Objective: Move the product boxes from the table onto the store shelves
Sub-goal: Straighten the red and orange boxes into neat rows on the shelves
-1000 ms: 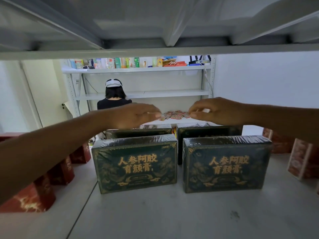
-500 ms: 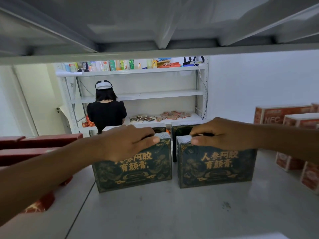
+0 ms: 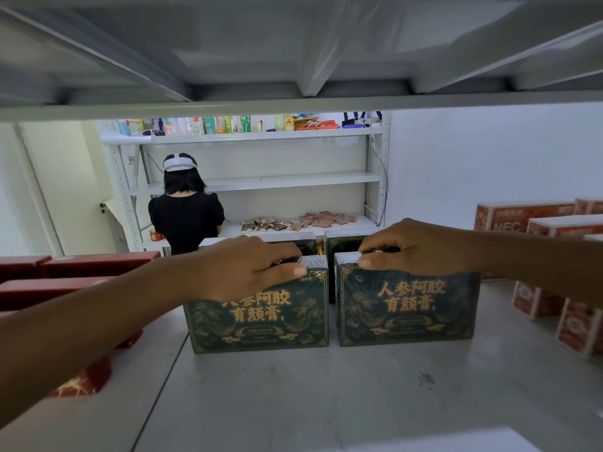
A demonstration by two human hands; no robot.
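Two dark green product boxes with gold lettering stand upright side by side on the grey shelf board [image 3: 326, 396]. My left hand [image 3: 241, 269] grips the top edge of the left green box [image 3: 261, 318], thumb on its front face. My right hand [image 3: 414, 249] grips the top edge of the right green box [image 3: 404, 308] the same way. Two more green boxes [image 3: 342, 243] stand right behind them, mostly hidden.
Dark red boxes [image 3: 49, 282] lie stacked at the left of the shelf; red-and-white boxes [image 3: 535, 220] stand at the right. The shelf above [image 3: 293, 106] hangs low overhead. Beyond, a person in black [image 3: 186, 216] faces another shelving unit [image 3: 261, 181].
Both hands came down from above the boxes and took hold of the front boxes' top edges. The view has risen a little, showing the boxes' tops.
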